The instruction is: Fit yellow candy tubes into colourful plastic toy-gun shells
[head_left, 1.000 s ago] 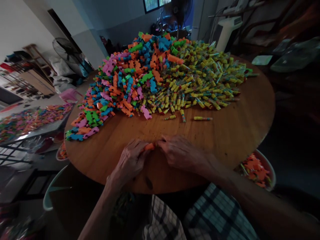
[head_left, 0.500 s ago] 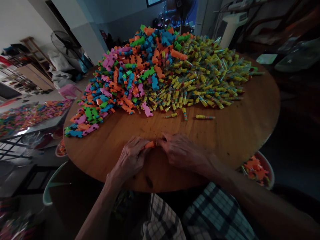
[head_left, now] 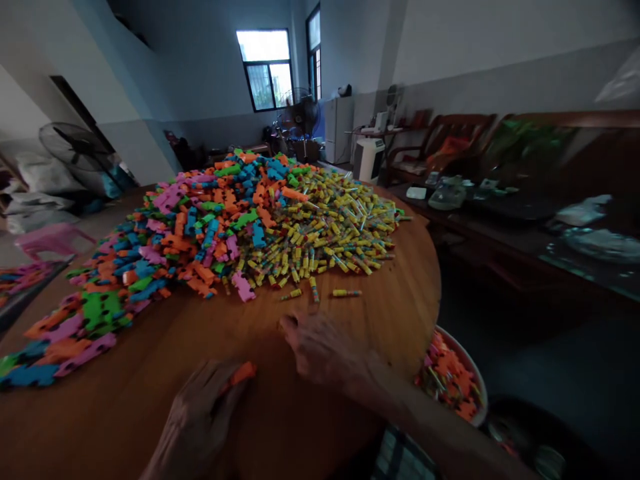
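Observation:
My left hand [head_left: 200, 400] is closed around an orange plastic toy piece [head_left: 243, 373], whose end sticks out past the fingers just above the table. My right hand [head_left: 317, 343] is up and to the right of it, apart from the toy piece. Its thumb and forefinger are pinched together near the loose tubes; whether something small is between them is blurred. Closest to it lie a few yellow-wrapped tubes [head_left: 314, 289] with clear ends. Behind them is a heap of yellow tubes [head_left: 330, 227], next to a pile of pink, blue, green and orange toy pieces [head_left: 200, 227].
The round wooden table [head_left: 400, 313] bears both heaps. A tub [head_left: 483, 393] of orange pieces stands below its right edge. On the right is a dark low table [head_left: 520, 220] with bags on it. A pink stool [head_left: 53, 239] and a fan [head_left: 75, 143] are at left.
The view has tilted up and swung right. My hands, formerly together at the orange toy piece, have parted; the right has moved away toward the loose tubes while the left keeps the piece.

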The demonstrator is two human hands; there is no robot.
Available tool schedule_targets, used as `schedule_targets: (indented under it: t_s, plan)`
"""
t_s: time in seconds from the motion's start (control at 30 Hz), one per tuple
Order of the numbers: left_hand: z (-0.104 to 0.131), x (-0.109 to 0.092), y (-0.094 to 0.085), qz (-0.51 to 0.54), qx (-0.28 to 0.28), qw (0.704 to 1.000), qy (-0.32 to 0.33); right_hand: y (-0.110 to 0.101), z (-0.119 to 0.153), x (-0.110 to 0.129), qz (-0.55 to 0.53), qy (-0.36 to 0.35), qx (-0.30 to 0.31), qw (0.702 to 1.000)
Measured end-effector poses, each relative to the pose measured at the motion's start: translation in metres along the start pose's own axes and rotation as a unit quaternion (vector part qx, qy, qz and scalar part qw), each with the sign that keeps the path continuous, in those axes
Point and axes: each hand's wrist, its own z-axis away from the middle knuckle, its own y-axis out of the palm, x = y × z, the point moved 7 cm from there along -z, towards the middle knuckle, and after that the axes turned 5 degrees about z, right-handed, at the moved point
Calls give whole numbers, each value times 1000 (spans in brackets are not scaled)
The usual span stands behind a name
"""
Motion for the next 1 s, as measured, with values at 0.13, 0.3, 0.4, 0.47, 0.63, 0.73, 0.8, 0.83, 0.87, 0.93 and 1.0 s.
schedule_targets:
  t_s: [0.13, 0.3, 0.4, 0.47, 0.63, 0.73, 0.8, 0.83, 0.87, 0.93, 1.0]
  plan:
    - [-1, 1, 0, 3, -2, 1000, -2, -15, 7, -17, 7, 68, -107, 992]
    - [-7, -1, -4, 19, -6, 1000, -3, -4, 28, -48, -10, 122, -81, 989]
    - [-8, -2, -4, 10, -7, 1000, -5, -1, 46, -82, -1, 184, -84, 979]
    - [-8, -2, -4, 4, -10, 1000, -5, -1, 57, -106, 15, 226, -86, 970]
    - [-10, -2, -4, -14, -4, 1000, 1, -7, 70, -151, 27, 309, -91, 946]
    - [-11, -2, -5, -15, -3, 1000, -1, -10, 65, -164, 19, 316, -105, 943]
    - [-11, -2, -6, -11, -2, 1000, 5, -12, 59, -169, 13, 306, -122, 944]
    - [-11, -2, -5, -10, 1, 1000, 10, -13, 55, -171, 12, 300, -135, 944]
    - [-10, -2, -5, -10, 1, 1000, 14, -14, 52, -173, 13, 294, -146, 945]
    - [-9, -2, -5, -12, -6, 1000, 21, -13, 44, -176, 17, 287, -156, 945]
    - [-9, -2, -5, -15, -10, 1000, 22, -12, 37, -180, 16, 286, -155, 945]
